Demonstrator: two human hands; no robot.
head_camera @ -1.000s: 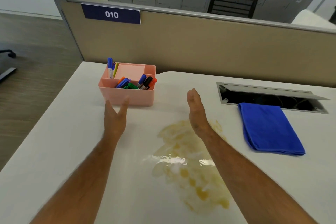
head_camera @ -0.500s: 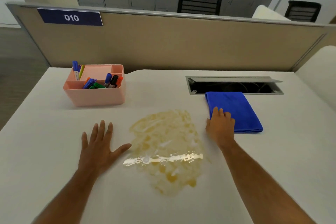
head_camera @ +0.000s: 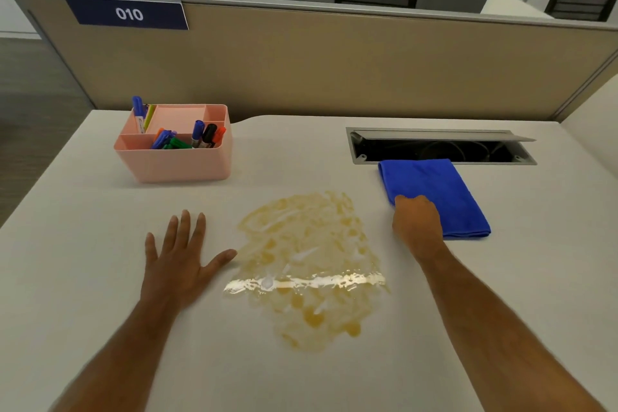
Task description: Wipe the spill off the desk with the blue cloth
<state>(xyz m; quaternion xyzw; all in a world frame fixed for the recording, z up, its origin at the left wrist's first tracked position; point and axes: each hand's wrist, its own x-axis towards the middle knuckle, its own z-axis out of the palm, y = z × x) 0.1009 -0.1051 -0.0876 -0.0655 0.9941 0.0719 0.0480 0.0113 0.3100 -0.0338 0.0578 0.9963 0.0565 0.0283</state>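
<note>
One smeared yellow liquid spill [head_camera: 311, 264] lies mid-bench between two hands: the left hand [head_camera: 180, 261] flat and spread on the white bench [head_camera: 67, 278], the right hand [head_camera: 416, 222] curled onto the near-left corner of the cloth. One folded blue microfibre cloth [head_camera: 438, 192] lies right of the spill, long axis running near-right to far-left, its far edge at the one open grey cable hatch [head_camera: 441, 145]. One pink plastic organiser box [head_camera: 177, 160] of markers stands far left.

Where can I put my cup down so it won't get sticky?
Bare desk lies left of the left hand and in front of the pink box. There is more between the box and the hatch, and right of the cloth. The spill fills the middle.
</note>
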